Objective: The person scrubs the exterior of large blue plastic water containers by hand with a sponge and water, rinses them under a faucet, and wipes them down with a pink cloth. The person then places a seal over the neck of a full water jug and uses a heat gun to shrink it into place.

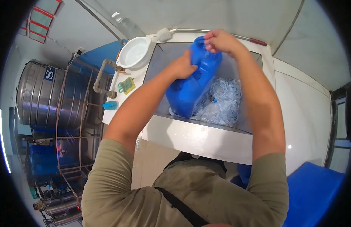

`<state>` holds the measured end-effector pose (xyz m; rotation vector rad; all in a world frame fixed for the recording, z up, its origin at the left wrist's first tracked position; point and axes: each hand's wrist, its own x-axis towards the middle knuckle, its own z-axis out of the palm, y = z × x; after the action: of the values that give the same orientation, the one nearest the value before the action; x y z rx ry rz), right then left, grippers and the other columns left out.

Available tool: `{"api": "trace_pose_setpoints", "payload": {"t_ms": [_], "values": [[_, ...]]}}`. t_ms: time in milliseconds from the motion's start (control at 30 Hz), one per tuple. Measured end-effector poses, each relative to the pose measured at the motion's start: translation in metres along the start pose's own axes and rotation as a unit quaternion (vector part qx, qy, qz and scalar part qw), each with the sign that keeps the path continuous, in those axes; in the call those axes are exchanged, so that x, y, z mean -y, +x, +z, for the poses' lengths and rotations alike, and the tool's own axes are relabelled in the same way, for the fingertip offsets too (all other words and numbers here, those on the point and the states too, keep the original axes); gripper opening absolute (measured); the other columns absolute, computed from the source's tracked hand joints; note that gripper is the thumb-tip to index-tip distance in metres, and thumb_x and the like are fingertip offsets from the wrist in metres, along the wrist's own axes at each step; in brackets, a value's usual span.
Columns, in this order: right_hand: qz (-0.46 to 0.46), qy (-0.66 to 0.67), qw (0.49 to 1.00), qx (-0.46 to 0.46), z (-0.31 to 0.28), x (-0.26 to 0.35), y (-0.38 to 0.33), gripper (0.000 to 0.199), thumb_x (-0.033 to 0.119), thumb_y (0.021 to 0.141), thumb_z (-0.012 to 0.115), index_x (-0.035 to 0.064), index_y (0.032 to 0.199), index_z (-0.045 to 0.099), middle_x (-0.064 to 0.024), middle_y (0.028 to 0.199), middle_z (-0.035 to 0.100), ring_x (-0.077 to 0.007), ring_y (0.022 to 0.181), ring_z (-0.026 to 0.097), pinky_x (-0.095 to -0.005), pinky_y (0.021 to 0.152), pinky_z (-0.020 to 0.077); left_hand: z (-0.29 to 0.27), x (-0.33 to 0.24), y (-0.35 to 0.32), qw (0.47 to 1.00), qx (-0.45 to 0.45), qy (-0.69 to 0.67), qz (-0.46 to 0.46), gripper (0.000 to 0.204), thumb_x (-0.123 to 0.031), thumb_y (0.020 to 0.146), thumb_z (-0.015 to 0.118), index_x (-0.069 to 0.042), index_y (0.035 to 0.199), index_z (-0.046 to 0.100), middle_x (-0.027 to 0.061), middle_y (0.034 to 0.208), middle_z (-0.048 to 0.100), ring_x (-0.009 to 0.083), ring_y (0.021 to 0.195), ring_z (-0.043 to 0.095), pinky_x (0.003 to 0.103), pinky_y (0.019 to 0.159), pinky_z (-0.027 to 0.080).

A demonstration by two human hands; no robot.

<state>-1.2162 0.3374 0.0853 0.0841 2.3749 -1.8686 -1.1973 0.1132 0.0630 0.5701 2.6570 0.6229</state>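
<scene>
A large blue plastic jerrycan leans inside the grey-walled sink, its top tilted away to the far right. My left hand is closed round the can's upper left side. At the can's top end is my right hand, its fingers curled together beside the rim. Whatever those fingers hold, if anything, is too small to make out. Beside and under the can lies a heap of clear, pale bluish plastic pieces, some of them ring-shaped.
Left of the sink, the white counter holds a white basin, a yellow-green sponge and a blue brush. A bent pipe stands at its edge. Behind the sink lies a long-handled white brush. A steel tank is farther left.
</scene>
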Motion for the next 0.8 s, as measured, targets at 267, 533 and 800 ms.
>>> {"api": "trace_pose_setpoints", "payload": {"t_ms": [267, 533, 800], "values": [[-0.012, 0.03, 0.999, 0.009, -0.012, 0.058, -0.006, 0.024, 0.004, 0.091, 0.054, -0.002, 0.113, 0.061, -0.0119, 0.102, 0.069, -0.0156, 0.085, 0.069, -0.0276, 0.075, 0.0594, -0.02, -0.016, 0.013, 0.953, 0.153, -0.26, -0.024, 0.053, -0.024, 0.101, 0.058, -0.011, 0.148, 0.039, 0.0184, 0.132, 0.057, 0.026, 0.114, 0.06, 0.043, 0.096, 0.051], [0.0, 0.016, 1.0, -0.016, -0.012, 0.062, -0.014, 0.018, 0.006, 0.091, 0.057, -0.0002, 0.106, 0.062, -0.0086, 0.094, 0.068, -0.0157, 0.083, 0.069, -0.0287, 0.073, 0.0592, -0.012, -0.046, 0.015, 0.99, 0.025, 0.126, 0.064, 0.05, -0.048, 0.103, 0.044, -0.008, 0.122, 0.065, 0.0244, 0.129, 0.06, 0.0374, 0.116, 0.061, 0.052, 0.092, 0.051], [-0.006, 0.001, 0.999, -0.054, -0.015, 0.064, -0.008, 0.017, 0.006, 0.088, 0.061, 0.0002, 0.104, 0.063, -0.0076, 0.09, 0.069, -0.015, 0.081, 0.068, -0.0278, 0.073, 0.0587, 0.014, 0.0, 0.045, 0.98, -0.124, 0.122, 0.094, 0.057, -0.051, 0.104, 0.032, -0.008, 0.114, 0.068, 0.021, 0.121, 0.067, 0.0391, 0.12, 0.058, 0.057, 0.101, 0.042]]}}
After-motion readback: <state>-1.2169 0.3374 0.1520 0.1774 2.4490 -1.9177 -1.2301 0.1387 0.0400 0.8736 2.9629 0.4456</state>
